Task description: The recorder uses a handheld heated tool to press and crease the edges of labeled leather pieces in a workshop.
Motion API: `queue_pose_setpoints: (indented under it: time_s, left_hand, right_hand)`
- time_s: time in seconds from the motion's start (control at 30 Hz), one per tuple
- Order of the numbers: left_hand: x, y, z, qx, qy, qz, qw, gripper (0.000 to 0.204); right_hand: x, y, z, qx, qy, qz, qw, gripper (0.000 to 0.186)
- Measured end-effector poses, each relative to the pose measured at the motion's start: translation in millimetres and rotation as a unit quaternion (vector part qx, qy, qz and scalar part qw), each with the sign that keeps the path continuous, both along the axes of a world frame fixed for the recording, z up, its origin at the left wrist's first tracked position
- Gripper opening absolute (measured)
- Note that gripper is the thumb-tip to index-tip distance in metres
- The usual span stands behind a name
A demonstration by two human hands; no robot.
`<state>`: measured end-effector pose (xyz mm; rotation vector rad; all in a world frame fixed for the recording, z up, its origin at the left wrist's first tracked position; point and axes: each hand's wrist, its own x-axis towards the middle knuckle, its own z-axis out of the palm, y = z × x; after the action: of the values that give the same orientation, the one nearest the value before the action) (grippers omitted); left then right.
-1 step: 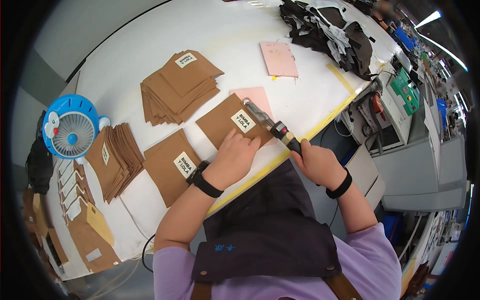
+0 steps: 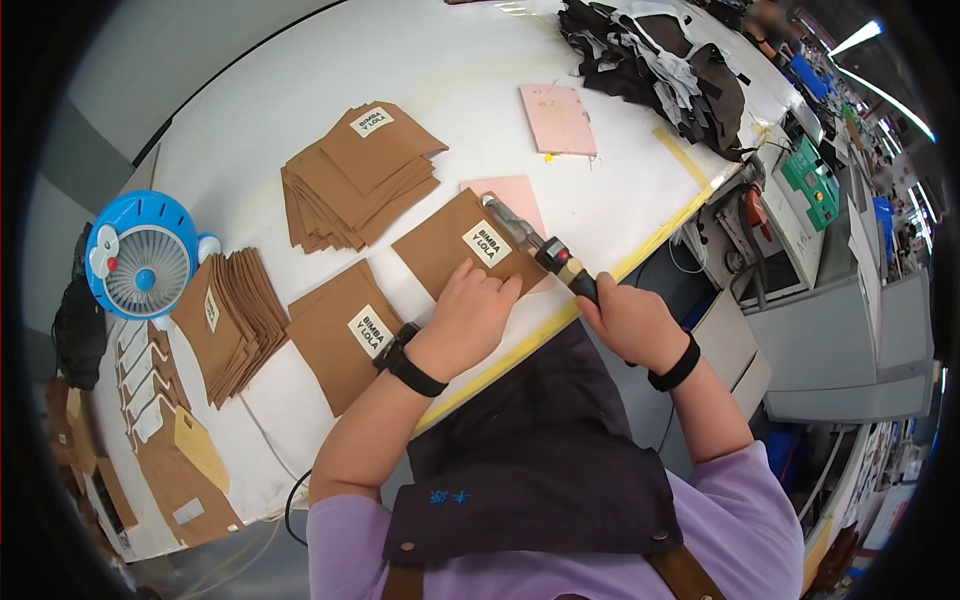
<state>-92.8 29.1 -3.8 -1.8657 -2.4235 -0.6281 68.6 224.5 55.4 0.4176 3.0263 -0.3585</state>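
Brown panel (image 2: pixel 428 238) on near side of counter (image 2: pixel 420 70), labelled, apparently mid-work, under loosely spread left hand (image 2: pixel 468 312) and black-handled tool (image 2: pixel 556 258) gripped in right hand (image 2: pixel 638 322); label-topped stacks (image 2: pixel 330 195) farther left, unclear whether finished.

White table (image 2: pixel 470 90), brown panel stacks (image 2: pixel 350 180), pink pads (image 2: pixel 558 120), dark fabric heap (image 2: pixel 718 100), blue fan (image 2: pixel 143 256)
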Motion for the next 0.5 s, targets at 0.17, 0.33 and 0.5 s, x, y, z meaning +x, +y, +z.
queue_pose_setpoints:
  time_s: [0.17,0.33,0.5]
  left_hand:
    - [1,-1,-2,0.000,0.000,0.008,1.000,0.035]
    - [-1,-3,-1,-0.003,0.007,0.005,1.000,0.037]
    - [-1,-3,0,-0.004,-0.008,0.004,1.000,0.038]
  right_hand:
    - [-6,17,-2,-0.085,0.011,-0.027,0.996,0.037]
    - [18,10,9,-0.199,0.023,-0.087,0.976,0.037]
    - [31,2,3,-0.161,-0.012,-0.060,0.985,0.037]
